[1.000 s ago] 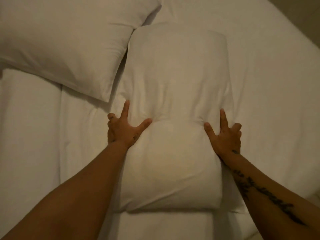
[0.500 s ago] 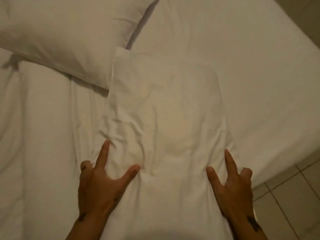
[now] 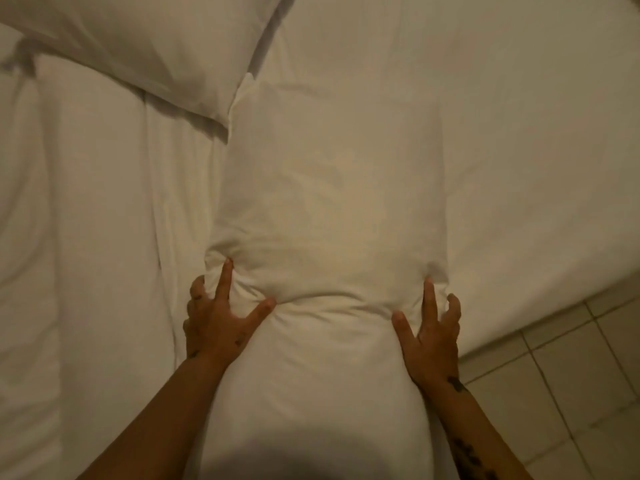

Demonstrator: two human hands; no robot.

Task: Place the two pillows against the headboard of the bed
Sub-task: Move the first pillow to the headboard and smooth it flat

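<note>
A long white pillow (image 3: 332,202) lies lengthwise down the middle of the head view, its near end hanging toward me. My left hand (image 3: 218,320) pinches its left edge, with fabric bunched between thumb and fingers. My right hand (image 3: 433,334) grips the right edge at the same height. A second white pillow (image 3: 149,43) lies at the top left, its corner touching the held pillow's far left corner. No headboard is in view.
The bed (image 3: 536,150) carries a white sheet, wrinkled on the left side. Its edge runs diagonally at the lower right, and beyond it is a tiled floor (image 3: 571,393).
Both hands have slid forward along the pillow's sides and closed on its edges. The pillow now bulges and creases between them, and its near end hangs closer to me.
</note>
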